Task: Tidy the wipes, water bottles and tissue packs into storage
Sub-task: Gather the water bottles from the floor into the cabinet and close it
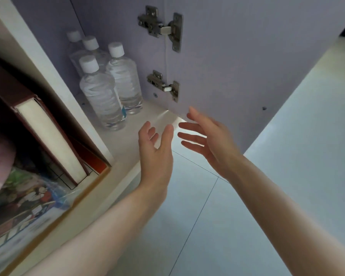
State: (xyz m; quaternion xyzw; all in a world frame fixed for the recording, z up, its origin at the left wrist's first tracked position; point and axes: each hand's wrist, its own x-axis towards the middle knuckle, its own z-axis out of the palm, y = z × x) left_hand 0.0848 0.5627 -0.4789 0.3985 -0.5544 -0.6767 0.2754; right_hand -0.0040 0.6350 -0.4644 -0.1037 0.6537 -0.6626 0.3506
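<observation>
Four capped water bottles (106,86) upright in cupboard (127,136) at ten o'clock of left hand (155,154) and right hand (209,140), both empty, fingers spread wide.

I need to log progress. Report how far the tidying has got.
Done: four water bottles stand upright together in the open cabinet compartment, beside the hinged door. In hand: nothing; the left hand and right hand are open and empty just outside the cabinet. Left: wipes and tissue packs are not in view, so their state cannot be told.
</observation>
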